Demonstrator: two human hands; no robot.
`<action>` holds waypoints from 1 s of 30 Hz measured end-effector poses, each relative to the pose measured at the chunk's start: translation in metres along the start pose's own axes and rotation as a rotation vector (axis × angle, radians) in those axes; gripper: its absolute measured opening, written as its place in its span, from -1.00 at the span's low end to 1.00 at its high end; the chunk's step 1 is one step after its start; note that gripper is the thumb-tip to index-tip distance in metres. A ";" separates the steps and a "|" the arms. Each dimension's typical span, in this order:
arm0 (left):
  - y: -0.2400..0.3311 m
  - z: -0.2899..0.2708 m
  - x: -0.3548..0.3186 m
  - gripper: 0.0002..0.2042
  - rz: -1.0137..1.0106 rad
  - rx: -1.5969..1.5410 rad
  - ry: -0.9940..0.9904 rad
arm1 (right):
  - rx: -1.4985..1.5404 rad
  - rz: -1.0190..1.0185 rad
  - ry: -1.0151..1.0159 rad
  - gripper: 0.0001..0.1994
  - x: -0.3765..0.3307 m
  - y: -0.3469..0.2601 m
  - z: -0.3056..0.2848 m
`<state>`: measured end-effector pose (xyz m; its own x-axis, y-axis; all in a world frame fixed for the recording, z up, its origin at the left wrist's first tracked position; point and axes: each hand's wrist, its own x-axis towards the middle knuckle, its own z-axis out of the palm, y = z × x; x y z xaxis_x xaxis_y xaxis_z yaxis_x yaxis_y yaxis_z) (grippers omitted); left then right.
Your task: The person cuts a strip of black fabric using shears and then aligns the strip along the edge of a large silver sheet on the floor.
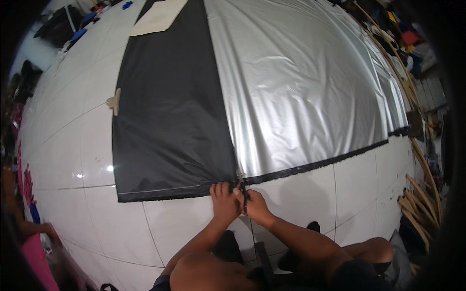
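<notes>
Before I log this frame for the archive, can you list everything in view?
black fabric sheet: one, black, spread on the floor, left of the silver one
silver fabric sheet: one, shiny silver with a black lower edge, on the floor to the right
pattern piece: one, cream, on the black sheet's far end
small tab: one, cream, at the black sheet's left edge
tiled floor: white tiles
wooden strips: several, tan, along the right side
another person: one, partly seen at lower left, pink clothing
left hand: at the near edge where the two sheets meet
right hand: beside it, on a dark tool too hidden to identify
</notes>
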<state>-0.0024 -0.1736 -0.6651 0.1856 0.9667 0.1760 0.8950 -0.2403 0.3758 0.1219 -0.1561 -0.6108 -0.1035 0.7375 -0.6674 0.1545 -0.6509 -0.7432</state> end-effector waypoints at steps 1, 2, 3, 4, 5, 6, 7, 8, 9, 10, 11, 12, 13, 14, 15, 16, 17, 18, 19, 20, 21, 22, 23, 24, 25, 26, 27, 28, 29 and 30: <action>0.002 0.002 0.003 -0.52 0.014 -0.024 0.004 | -0.017 -0.016 0.008 -0.55 0.005 0.004 -0.003; 0.001 0.000 0.003 -0.54 0.019 -0.034 0.007 | -0.033 -0.033 0.000 -0.55 0.007 0.004 -0.001; 0.001 0.000 0.003 -0.56 0.022 -0.045 0.012 | -0.013 -0.010 0.006 -0.55 0.006 0.004 0.000; 0.002 0.000 0.003 -0.55 0.026 -0.030 0.001 | 0.005 0.012 0.009 -0.55 0.005 0.005 -0.001; 0.000 0.001 0.002 -0.53 0.034 -0.035 0.004 | 0.022 0.032 0.012 -0.54 0.004 0.003 0.001; -0.003 0.003 0.000 -0.51 0.040 -0.040 0.009 | 0.021 0.023 0.008 -0.54 0.004 0.001 0.003; -0.004 0.005 -0.001 -0.50 0.045 -0.045 0.014 | 0.018 0.013 0.003 -0.54 0.006 -0.002 0.004; -0.003 0.003 0.000 -0.52 0.035 -0.033 0.006 | 0.018 0.004 0.000 -0.54 0.008 -0.004 0.005; -0.003 0.001 0.001 -0.55 0.025 -0.021 -0.003 | 0.010 -0.010 0.008 -0.54 0.012 -0.006 0.006; -0.002 -0.001 0.002 -0.58 0.013 -0.009 -0.012 | 0.002 -0.025 0.015 -0.53 0.016 -0.008 0.006; 0.000 -0.003 0.004 -0.57 0.015 -0.008 -0.014 | -0.005 -0.046 0.023 -0.52 0.023 -0.010 0.006; 0.002 -0.005 0.006 -0.56 0.018 -0.008 -0.017 | -0.038 -0.067 0.048 -0.52 0.032 -0.009 0.006; 0.004 -0.006 0.006 -0.56 0.020 -0.008 -0.020 | -0.071 -0.087 0.073 -0.51 0.043 -0.007 0.005; 0.004 -0.008 0.006 -0.51 0.018 -0.016 -0.028 | -0.106 -0.109 0.093 -0.50 0.049 -0.013 0.007; 0.003 -0.009 0.005 -0.46 0.016 -0.025 -0.036 | -0.095 -0.101 0.080 -0.49 0.054 -0.020 0.007; 0.003 -0.009 0.005 -0.41 0.014 -0.034 -0.044 | -0.084 -0.093 0.066 -0.49 0.061 -0.027 0.006; 0.003 -0.010 0.006 -0.40 0.022 -0.028 -0.027 | -0.073 -0.086 0.054 -0.48 0.067 -0.039 0.006; 0.004 -0.009 0.007 -0.39 0.032 -0.025 -0.012 | -0.054 -0.067 0.047 -0.48 0.075 -0.047 0.005; 0.004 -0.009 0.009 -0.38 0.041 -0.021 0.003 | -0.035 -0.048 0.040 -0.47 0.083 -0.056 0.004; 0.006 -0.012 0.011 -0.38 0.035 -0.019 -0.019 | -0.015 -0.028 0.034 -0.46 0.091 -0.064 0.003; 0.007 -0.017 0.012 -0.37 0.028 -0.017 -0.041 | -0.007 -0.034 0.031 -0.45 0.098 -0.071 0.003; 0.008 -0.022 0.014 -0.37 0.021 -0.014 -0.063 | 0.000 -0.041 0.028 -0.45 0.106 -0.078 0.003; 0.006 -0.029 0.016 -0.35 0.026 -0.041 -0.106 | 0.008 -0.053 0.024 -0.44 0.115 -0.086 0.002; 0.004 -0.037 0.018 -0.34 0.029 -0.072 -0.144 | 0.012 -0.058 0.022 -0.43 0.122 -0.097 0.000; -0.001 -0.041 0.024 -0.33 0.033 -0.102 -0.183 | 0.017 -0.064 0.021 -0.43 0.129 -0.107 -0.002; -0.013 -0.044 0.030 -0.31 -0.017 -0.153 -0.219 | 0.022 -0.062 0.020 -0.42 0.136 -0.114 -0.003; -0.033 -0.043 0.040 -0.33 -0.085 -0.340 -0.172 | 0.007 -0.065 0.008 -0.42 0.146 -0.122 -0.004; -0.047 -0.047 0.062 -0.47 -0.164 -0.370 -0.051 | -0.008 -0.064 0.006 -0.42 0.157 -0.127 -0.008; -0.064 -0.051 0.091 -0.54 -0.176 -0.348 0.029 | -0.024 -0.056 -0.001 -0.42 0.166 -0.133 -0.010; -0.082 -0.053 0.125 -0.61 -0.185 -0.328 0.107 | 0.000 -0.063 0.011 -0.44 0.172 -0.138 -0.016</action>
<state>-0.0741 -0.0372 -0.6260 -0.0261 0.9859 0.1656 0.7288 -0.0946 0.6781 0.0981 0.0637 -0.6223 -0.1024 0.7788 -0.6188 0.1482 -0.6032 -0.7837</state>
